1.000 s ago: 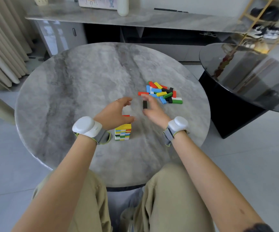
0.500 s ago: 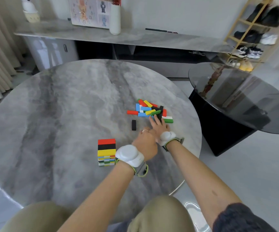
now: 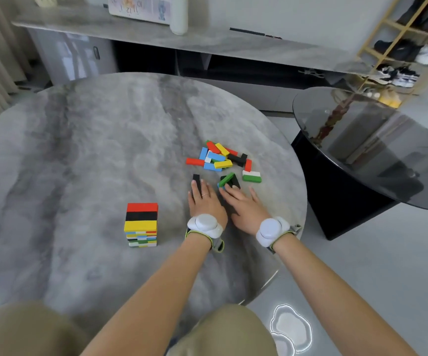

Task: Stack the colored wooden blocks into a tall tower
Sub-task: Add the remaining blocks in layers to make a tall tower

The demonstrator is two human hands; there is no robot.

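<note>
A block tower (image 3: 141,224) stands on the near half of the round tabletop (image 3: 79,150), left of a seated person's 2 outstretched arms. The left grip (image 3: 205,201) lies flat on the tabletop, to the right of the tower, its fingertips touching 1 lone block (image 3: 196,179) that lies just beyond them. The right grip (image 3: 243,204) lies just beside it on the right, fingertips at a small cluster of blocks (image 3: 228,179). Behind both, a pile of loose blocks (image 3: 218,158) spreads toward the tabletop's right edge, with a 2-block stack (image 3: 251,176) at its near right corner. A glass side table (image 3: 374,150) stands off to the right. A long sideboard (image 3: 207,39) runs behind, and a shoe rack (image 3: 400,47) stands at far right.
</note>
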